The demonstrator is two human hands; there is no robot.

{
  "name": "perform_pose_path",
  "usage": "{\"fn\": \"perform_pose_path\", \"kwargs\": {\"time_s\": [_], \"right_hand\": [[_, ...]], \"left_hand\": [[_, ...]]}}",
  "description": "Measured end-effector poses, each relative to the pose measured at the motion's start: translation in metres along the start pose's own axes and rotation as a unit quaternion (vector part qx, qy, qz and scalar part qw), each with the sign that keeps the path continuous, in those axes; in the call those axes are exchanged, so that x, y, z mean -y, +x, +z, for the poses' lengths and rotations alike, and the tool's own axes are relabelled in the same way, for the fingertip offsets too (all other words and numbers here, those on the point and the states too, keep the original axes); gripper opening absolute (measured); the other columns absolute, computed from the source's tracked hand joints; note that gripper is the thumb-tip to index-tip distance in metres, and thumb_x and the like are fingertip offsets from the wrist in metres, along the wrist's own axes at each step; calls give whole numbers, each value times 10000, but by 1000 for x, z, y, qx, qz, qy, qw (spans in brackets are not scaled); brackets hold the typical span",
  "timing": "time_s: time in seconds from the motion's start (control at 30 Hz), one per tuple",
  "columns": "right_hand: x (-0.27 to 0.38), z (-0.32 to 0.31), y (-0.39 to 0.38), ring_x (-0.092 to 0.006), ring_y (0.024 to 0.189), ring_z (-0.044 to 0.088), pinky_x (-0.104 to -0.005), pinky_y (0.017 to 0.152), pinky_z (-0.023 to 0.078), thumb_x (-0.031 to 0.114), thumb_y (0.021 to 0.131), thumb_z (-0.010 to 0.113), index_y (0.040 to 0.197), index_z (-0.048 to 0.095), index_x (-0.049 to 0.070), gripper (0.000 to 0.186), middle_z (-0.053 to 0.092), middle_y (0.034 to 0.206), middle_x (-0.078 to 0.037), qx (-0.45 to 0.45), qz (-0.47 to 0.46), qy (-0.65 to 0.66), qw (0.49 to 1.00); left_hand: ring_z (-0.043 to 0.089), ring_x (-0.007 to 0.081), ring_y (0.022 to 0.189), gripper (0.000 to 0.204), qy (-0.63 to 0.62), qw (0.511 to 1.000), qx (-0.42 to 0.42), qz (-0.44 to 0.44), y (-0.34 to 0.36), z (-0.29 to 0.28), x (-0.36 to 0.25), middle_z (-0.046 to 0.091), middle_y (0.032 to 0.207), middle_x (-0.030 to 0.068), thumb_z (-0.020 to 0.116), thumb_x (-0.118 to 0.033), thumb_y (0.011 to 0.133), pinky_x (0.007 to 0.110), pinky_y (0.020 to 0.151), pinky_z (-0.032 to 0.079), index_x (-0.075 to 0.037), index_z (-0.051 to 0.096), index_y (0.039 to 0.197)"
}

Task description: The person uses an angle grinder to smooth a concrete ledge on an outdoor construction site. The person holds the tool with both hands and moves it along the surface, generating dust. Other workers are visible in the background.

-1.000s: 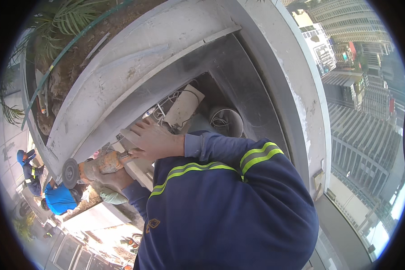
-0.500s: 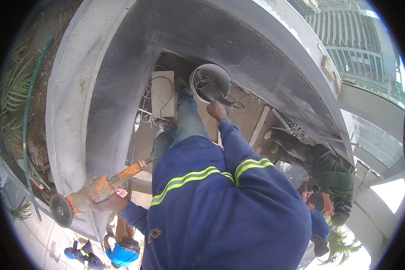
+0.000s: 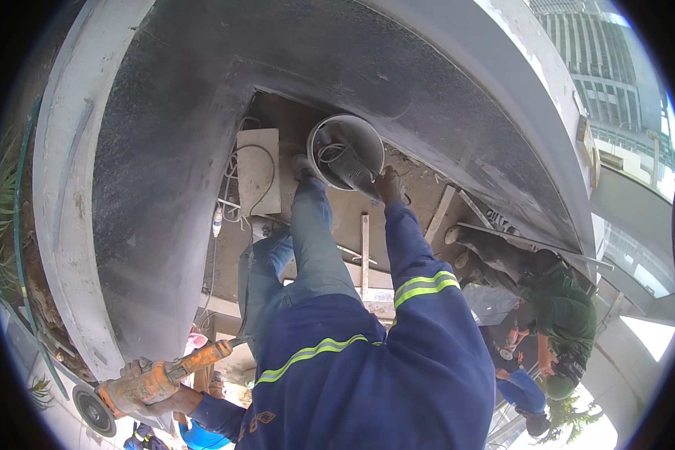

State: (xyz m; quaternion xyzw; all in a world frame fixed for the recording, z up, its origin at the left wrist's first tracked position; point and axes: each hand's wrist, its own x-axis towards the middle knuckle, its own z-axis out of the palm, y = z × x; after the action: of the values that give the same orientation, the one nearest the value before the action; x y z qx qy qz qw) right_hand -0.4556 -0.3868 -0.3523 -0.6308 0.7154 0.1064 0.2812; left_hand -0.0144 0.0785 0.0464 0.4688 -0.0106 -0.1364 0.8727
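Held out at the lower left, an orange angle grinder (image 3: 154,384) with a round disc (image 3: 94,411) at its head is in my left hand (image 3: 161,405), whose fingers wrap round its body. A grey bucket (image 3: 376,142) stands on the floor ahead. Inside it lie a coiled cable (image 3: 330,152) and a dark grey, long-bodied object (image 3: 350,169) that leans out over the near rim. My right hand (image 3: 389,185) is closed at the outer end of that object, by the bucket's right side. Exactly what its fingers grip is hidden.
Dark curved walls (image 3: 165,150) enclose the floor on the left and far sides. A pale slab (image 3: 259,169) with a cable across it lies left of my legs. Wooden strips (image 3: 365,251) lie on the right. A person in dark green (image 3: 566,307) bends close by, holding a power tool.
My right hand has shifted right along the bucket's near side. The grinder in my left hand has swung lower. The whole view has shifted, showing more of my legs and the left wall.
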Motion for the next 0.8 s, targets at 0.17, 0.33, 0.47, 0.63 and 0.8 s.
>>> {"fn": "perform_pose_path", "kwargs": {"time_s": [0.17, 0.33, 0.47, 0.63, 0.8], "right_hand": [[-77, 73, 179, -466, 1103, 655, -515, 937, 515, 216, 732, 743, 1143, 586, -71, 526, 664, 1151, -331, -76, -47, -79, 993], [-32, 91, 250, -447, 1182, 632, -514, 982, 509, 351, 732, 811, 1282, 577, -17, 702, 656, 1255, -290, 72, 9, -61, 996], [-78, 130, 270, -393, 1180, 651, -485, 989, 512, 350, 772, 794, 1337, 577, 6, 697, 652, 1283, -290, 111, -62, -46, 991], [-265, 126, 269, -392, 1259, 578, -565, 963, 524, 233, 839, 747, 1470, 390, 35, 752, 536, 1406, -256, 179, 97, 39, 978], [-285, 227, 78, -432, 1196, 569, -643, 881, 580, 176, 854, 740, 1424, 382, 36, 688, 516, 1350, -207, 105, 381, 413, 820]], "left_hand": [[510, 299, 1036, 505, -35, 999, 1, 16, -1, -25, 18, 480, 1015, 145, 690, -289, 814, 496, 937, 428, -13, 521, 1202], [500, 289, 1021, 469, -50, 996, -11, 70, -47, -43, 26, 470, 1000, 134, 683, -278, 820, 488, 921, 429, -25, 526, 1182], [492, 280, 1008, 440, -51, 997, 27, 56, -22, -40, 25, 461, 987, 125, 677, -270, 824, 481, 909, 430, -34, 531, 1166], [485, 275, 1010, 403, -56, 998, -20, 37, 15, -61, 51, 464, 1046, 134, 687, -195, 800, 433, 905, 457, -57, 523, 1140], [484, 323, 1096, 599, 18, 996, 63, 52, 11, -29, 10, 446, 1147, 164, 766, -160, 739, 433, 931, 518, -37, 488, 1254]]}}
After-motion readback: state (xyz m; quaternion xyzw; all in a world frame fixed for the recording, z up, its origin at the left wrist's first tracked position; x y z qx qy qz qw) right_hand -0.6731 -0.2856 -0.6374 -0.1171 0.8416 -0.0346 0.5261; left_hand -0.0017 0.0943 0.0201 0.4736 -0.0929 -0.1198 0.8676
